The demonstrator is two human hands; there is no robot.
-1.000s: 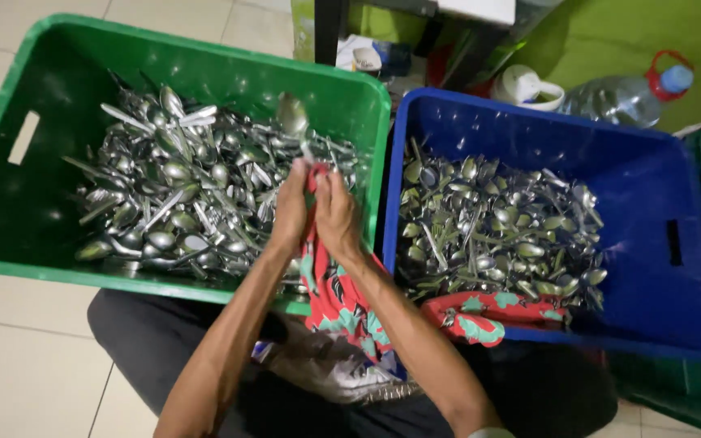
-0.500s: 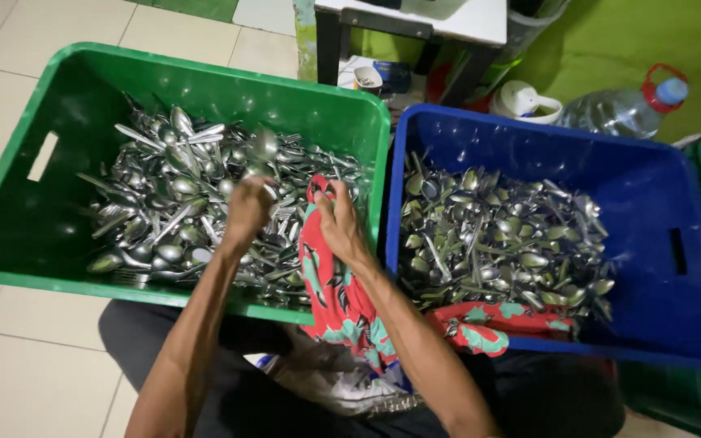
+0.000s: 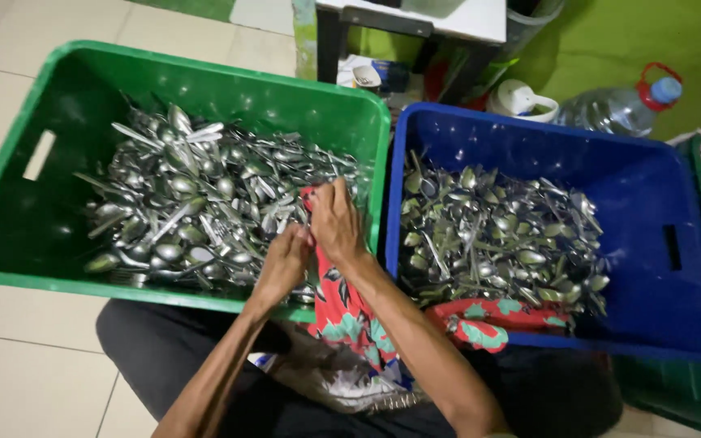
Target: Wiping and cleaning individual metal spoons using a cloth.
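Left hand [image 3: 285, 261] lowered from mid-pile half a second ago to near edge of green crate [image 3: 204, 77], fingers curled, contents not discernible. Right hand [image 3: 336, 221] clamped on red patterned cloth [image 3: 342, 312], cloth draped over crate rim. Spoon heap [image 3: 196, 203] underneath, wiping apparently ongoing.

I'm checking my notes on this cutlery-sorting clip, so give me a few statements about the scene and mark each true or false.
1. The green crate holds a heap of metal spoons. True.
2. The blue crate holds only folded cloths. False: it holds a heap of metal cutlery, with a red patterned cloth over its near rim.
3. Both hands are over the blue crate. False: the left hand and right hand are at the green crate's near right corner.
4. A clear plastic bottle with a blue cap lies behind the blue crate. True.
5. The right hand touches a red floral cloth. True.
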